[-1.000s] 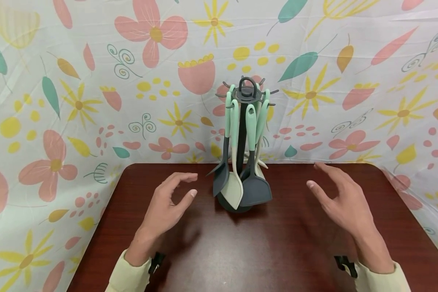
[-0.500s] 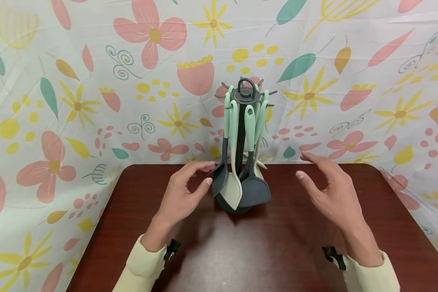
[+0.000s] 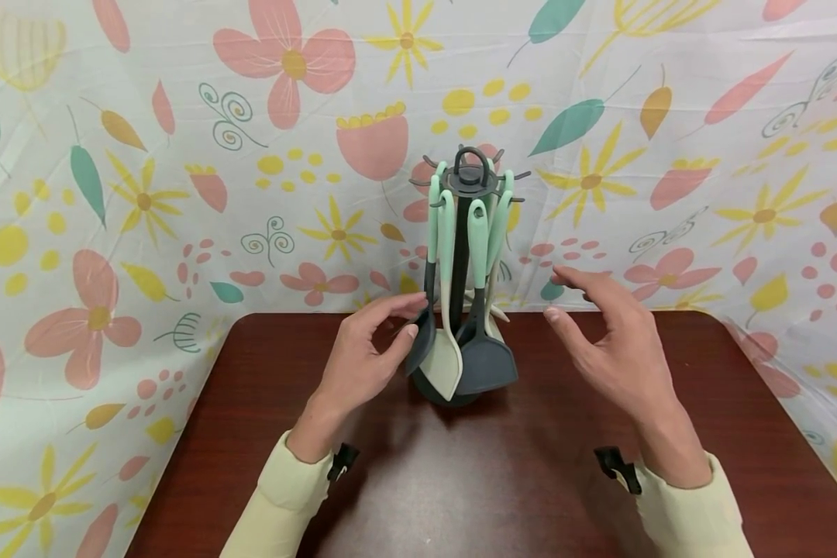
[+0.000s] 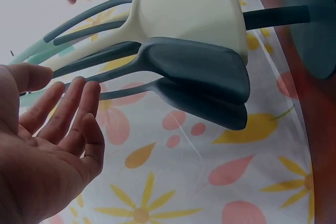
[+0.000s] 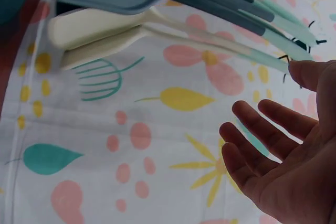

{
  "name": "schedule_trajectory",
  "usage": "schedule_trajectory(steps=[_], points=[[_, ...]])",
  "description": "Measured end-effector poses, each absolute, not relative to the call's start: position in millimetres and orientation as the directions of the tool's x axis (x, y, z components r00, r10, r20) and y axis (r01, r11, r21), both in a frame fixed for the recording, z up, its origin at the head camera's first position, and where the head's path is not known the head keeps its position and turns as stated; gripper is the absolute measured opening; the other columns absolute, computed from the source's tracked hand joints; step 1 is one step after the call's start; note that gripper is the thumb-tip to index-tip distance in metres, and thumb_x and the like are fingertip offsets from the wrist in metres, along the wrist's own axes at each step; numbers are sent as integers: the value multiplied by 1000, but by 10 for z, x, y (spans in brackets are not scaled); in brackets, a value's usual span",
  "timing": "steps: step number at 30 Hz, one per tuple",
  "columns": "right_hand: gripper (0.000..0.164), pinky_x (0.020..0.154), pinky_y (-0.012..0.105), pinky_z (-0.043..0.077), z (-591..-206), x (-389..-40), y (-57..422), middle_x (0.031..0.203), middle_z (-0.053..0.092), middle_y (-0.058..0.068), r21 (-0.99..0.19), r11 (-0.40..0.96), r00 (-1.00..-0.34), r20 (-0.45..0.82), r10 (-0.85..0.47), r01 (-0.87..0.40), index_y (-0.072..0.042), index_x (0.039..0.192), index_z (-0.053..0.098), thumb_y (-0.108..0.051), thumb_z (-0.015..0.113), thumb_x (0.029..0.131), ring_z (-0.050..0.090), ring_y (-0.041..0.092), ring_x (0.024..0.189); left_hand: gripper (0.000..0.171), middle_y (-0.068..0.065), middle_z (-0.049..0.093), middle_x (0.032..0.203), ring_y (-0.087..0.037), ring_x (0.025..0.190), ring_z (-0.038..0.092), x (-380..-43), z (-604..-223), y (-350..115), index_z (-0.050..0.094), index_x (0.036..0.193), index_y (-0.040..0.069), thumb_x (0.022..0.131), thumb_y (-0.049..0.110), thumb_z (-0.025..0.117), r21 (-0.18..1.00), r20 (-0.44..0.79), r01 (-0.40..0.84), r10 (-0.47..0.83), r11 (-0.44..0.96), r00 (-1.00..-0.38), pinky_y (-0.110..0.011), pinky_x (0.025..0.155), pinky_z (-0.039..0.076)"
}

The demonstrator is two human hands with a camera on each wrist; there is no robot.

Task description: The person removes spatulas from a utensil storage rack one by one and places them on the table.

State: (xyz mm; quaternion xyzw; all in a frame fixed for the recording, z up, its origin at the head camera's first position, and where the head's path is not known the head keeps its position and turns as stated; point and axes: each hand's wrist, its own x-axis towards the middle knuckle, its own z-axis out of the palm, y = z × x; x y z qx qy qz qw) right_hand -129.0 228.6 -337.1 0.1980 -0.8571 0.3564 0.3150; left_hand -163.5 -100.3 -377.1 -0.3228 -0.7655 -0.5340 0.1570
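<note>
A dark carousel rack stands upright at the table's back middle, hung with kitchen utensils on mint-green handles. At its front hang a cream turner and a dark turner; another dark utensil hangs on the left side. My left hand is beside that left utensil, fingertips and thumb overlapping its edge in the head view. In the left wrist view the fingers are bent loosely near the dark shafts. My right hand hovers to the rack's right, fingers spread and holding nothing; cream utensils hang beyond it.
The rack's round dark base rests on a dark red-brown table. Directly behind the table hangs a white cloth printed with flowers and leaves. Each wrist wears a black strap mount by a cream sleeve.
My left hand has moved right and forward, from beside the rack up to the left dark utensil. My right hand has come left and forward toward the rack. The rack stays in place.
</note>
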Motion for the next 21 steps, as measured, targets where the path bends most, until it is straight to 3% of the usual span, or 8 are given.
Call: schedule_trajectory(steps=[10,12,16,21], points=[[51,107,17,40,-3239,-1321,2151,130,73,5,-471,637,-685,718,-125,-610,-11,142,68,0,79,93,64,23,119,41,0,73,135,-19,116,73,-1711,-3732,-898,68,143,13,105,2,62,708,608,677,313,202,-729,-32,92,59],[53,106,17,40,-3219,-1325,2129,133,72,5,-469,634,-683,719,-131,-615,-13,144,67,-1,78,94,64,22,120,40,-2,73,134,-21,113,75,-1733,-3724,-858,69,142,11,104,0,61,695,628,693,307,192,-715,-33,92,60],[55,102,18,40,-3198,-1332,2087,136,71,4,-472,626,-686,714,-141,-621,-18,146,66,-3,78,94,63,22,120,40,-6,74,133,-26,103,78,-1770,-3711,-763,70,140,8,104,-4,58,672,671,724,287,154,-684,-35,86,63],[53,104,18,41,-3180,-1326,2034,137,71,4,-481,614,-691,708,-148,-625,-15,145,67,0,76,95,63,23,120,35,-5,78,120,-17,92,80,-1791,-3687,-677,75,133,10,105,-1,58,615,720,756,230,225,-655,-30,65,60]])
